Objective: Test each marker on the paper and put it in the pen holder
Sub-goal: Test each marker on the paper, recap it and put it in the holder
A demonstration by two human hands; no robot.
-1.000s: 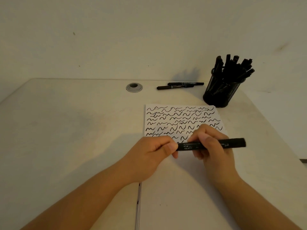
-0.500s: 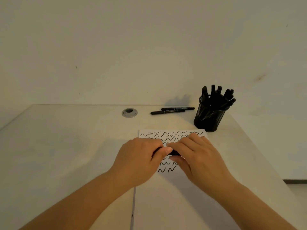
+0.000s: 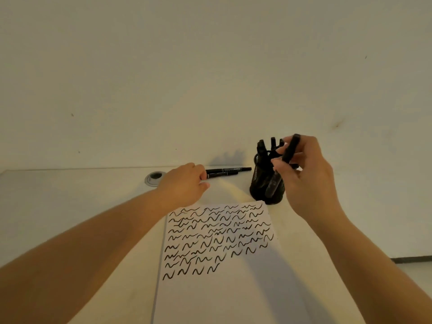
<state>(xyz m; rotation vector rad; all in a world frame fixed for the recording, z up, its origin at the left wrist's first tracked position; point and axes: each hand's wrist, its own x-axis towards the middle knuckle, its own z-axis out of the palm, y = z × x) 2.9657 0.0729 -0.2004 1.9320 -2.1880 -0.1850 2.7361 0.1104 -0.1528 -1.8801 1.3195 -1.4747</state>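
Your right hand (image 3: 306, 181) pinches a marker (image 3: 288, 153) nearly upright, its lower end in the holder (image 3: 259, 183) below your grip. Your left hand (image 3: 184, 183) grasps the ends of two markers (image 3: 224, 171) lying left of the holder. Paper (image 3: 219, 242) lies nearer you.

No readable text (marker (image 3: 228, 170) print too blurred).

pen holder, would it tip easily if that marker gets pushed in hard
Probably yes: the pen holder is tall, narrow mesh, likely light. Its packed markers stick out above the rim, raising the weight. The right hand may steady it.
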